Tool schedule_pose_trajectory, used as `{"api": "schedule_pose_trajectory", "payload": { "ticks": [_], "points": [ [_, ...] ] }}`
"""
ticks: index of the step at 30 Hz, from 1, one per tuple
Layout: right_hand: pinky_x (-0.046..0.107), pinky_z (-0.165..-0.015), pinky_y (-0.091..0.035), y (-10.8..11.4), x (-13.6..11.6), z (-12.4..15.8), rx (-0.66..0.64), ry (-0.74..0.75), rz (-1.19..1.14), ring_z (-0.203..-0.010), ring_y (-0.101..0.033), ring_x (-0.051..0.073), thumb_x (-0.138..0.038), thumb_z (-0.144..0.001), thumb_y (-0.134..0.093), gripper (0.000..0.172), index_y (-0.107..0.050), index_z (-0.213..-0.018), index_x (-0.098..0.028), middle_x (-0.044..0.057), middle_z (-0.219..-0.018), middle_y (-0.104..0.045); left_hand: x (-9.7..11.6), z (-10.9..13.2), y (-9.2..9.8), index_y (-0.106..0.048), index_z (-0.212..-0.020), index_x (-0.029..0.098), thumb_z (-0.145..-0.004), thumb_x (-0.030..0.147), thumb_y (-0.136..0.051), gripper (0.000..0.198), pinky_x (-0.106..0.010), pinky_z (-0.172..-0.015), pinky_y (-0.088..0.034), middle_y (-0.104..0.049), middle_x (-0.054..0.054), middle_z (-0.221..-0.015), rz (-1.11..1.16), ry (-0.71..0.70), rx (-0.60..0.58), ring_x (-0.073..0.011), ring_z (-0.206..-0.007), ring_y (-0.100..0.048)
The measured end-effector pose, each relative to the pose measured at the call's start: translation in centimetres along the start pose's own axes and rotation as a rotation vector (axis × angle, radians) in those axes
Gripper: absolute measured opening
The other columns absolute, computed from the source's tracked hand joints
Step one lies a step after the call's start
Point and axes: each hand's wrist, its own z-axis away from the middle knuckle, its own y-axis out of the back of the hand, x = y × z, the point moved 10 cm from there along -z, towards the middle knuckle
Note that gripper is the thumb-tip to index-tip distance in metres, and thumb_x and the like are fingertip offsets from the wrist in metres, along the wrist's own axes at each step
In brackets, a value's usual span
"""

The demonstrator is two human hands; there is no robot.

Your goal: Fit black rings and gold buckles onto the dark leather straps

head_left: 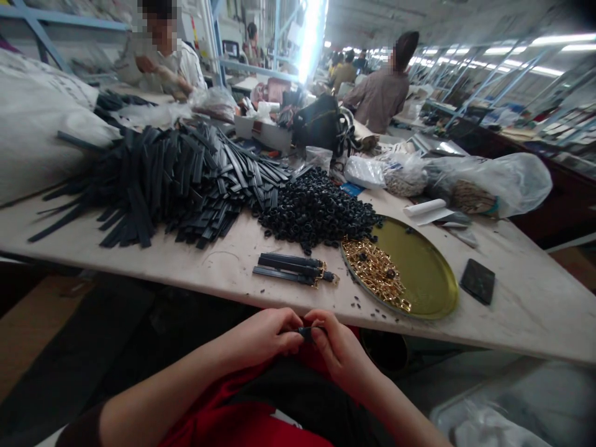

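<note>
My left hand [274, 332] and my right hand [336, 344] meet in front of the table edge, above my lap. Both pinch a short dark strap [305, 334], which shows between the fingertips; its ends are hidden in the hands. Just beyond them on the table lie several dark straps with gold buckles [291, 268]. To their right, a round gold-coloured tray [431, 273] holds a heap of gold buckles [376, 273]. Behind the tray's left side is a pile of small black loops [321, 208].
A large heap of dark straps [158, 180] covers the table's left part, beside a white sack [41, 124]. A phone [477, 280] lies right of the tray. Plastic bags [503, 180] and a black bag [321, 121] stand farther back. Other people [379, 93] are across the table.
</note>
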Motion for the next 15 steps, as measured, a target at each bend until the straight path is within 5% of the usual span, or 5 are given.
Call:
{"api": "schedule_pose_trajectory", "payload": {
  "ticks": [3,9,15],
  "points": [
    [0.026,-0.061,-0.042,0.4,0.2,-1.1,0.088,0.043,0.041,-0.066,-0.056,0.015,-0.025,-0.09,-0.032,0.018,-0.044,-0.103,-0.02,0.002,-0.073,-0.059,0.1,-0.7,1.3,-0.063,-0.074,0.016,-0.081,0.031,-0.041,0.027,-0.024,-0.06,-0.039,-0.066,-0.003,-0.072,-0.24,-0.005,0.037,-0.0162,-0.065,-0.057],
    [0.025,-0.054,-0.045,2.5,2.7,-5.4,0.234,-0.009,0.008,-0.058,-0.057,0.014,-0.031,-0.09,-0.029,0.023,-0.045,-0.102,-0.019,0.001,-0.068,-0.059,2.1,-4.5,5.0,-0.064,-0.085,0.017,-0.085,0.03,-0.04,0.027,-0.027,-0.065,-0.042,-0.067,-0.006,-0.081,-0.543,-0.153,0.197,-0.0203,-0.074,-0.06],
    [0.038,-0.082,-0.046,5.4,3.5,-11.5,0.391,0.094,0.451,-0.095,-0.057,0.024,-0.036,-0.086,-0.039,0.03,-0.06,-0.097,-0.018,0.012,-0.104,-0.06,1.3,-8.6,9.9,-0.059,-0.102,0.016,-0.083,0.035,-0.049,0.029,-0.035,-0.083,-0.042,-0.062,-0.008,-0.1,-0.847,-0.272,0.517,-0.0229,-0.096,-0.054]
  ]
}}
